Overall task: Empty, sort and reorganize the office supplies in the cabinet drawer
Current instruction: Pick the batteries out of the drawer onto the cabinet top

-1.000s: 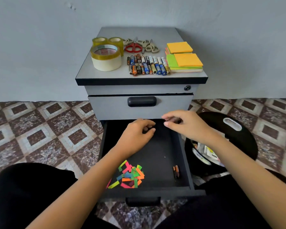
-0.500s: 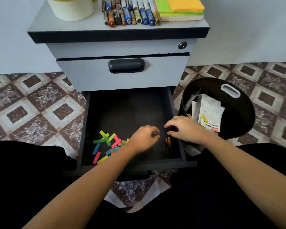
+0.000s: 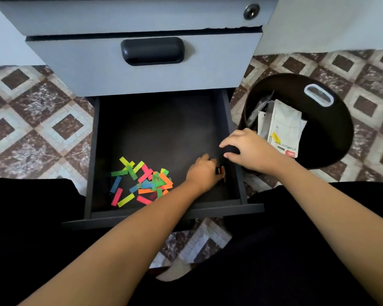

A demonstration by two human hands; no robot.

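The bottom drawer [image 3: 159,129] of the grey cabinet is pulled out, and its black floor is mostly bare. A heap of several bright paper strips [image 3: 142,182] lies at its front left. Two small orange-and-black batteries [image 3: 221,171] lie by the front right wall. My left hand [image 3: 202,173] reaches into the drawer, with its curled fingertips pinching these batteries. My right hand [image 3: 250,149] hovers over the drawer's right wall just behind them, fingers apart and holding nothing.
A black round bin [image 3: 332,138] stands on the tiled floor right of the drawer, with a white stapler package [image 3: 283,129] and other wrappers inside. Above the open drawer is a shut grey drawer with a black handle [image 3: 152,50]. My dark-clothed legs flank the drawer front.
My view dropped from the cabinet top down to the drawer. Both hands came from the drawer's back to its front right, and my left fingers closed on the batteries.
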